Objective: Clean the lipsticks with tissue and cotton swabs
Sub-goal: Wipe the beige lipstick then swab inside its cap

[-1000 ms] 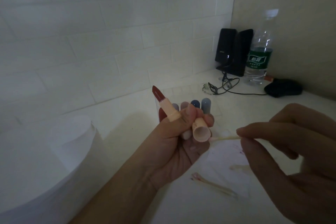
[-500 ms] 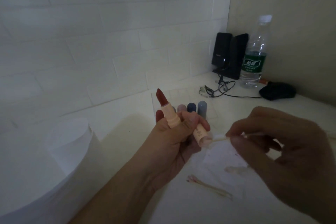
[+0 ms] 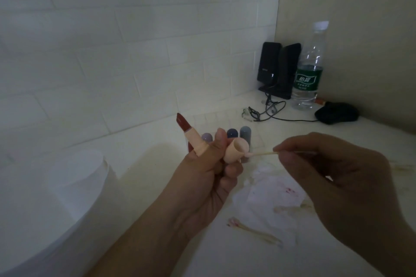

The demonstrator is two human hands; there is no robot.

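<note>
My left hand (image 3: 207, 177) grips two things at once: an open peach lipstick (image 3: 191, 136) with its dark red tip pointing up-left, and the peach cap (image 3: 236, 150) held between fingertips, its mouth facing up. My right hand (image 3: 342, 186) pinches a cotton swab (image 3: 263, 153) whose tip touches the cap's outer rim. A stained white tissue (image 3: 270, 204) lies on the table below, with a used swab (image 3: 254, 230) on its left edge and another (image 3: 292, 209) on it. Three capped lipsticks (image 3: 231, 134) stand behind my left hand.
A big tissue roll (image 3: 74, 177) stands at the left. In the far right corner are two black speakers (image 3: 279, 69), a water bottle (image 3: 309, 67), a tangle of cable (image 3: 265, 111) and a black mouse (image 3: 336, 112). A tiled wall runs behind the table.
The cap has tipped so its mouth faces up. The swab tip has come out of the cap and now touches its outer rim. My right hand has drawn back to the right.
</note>
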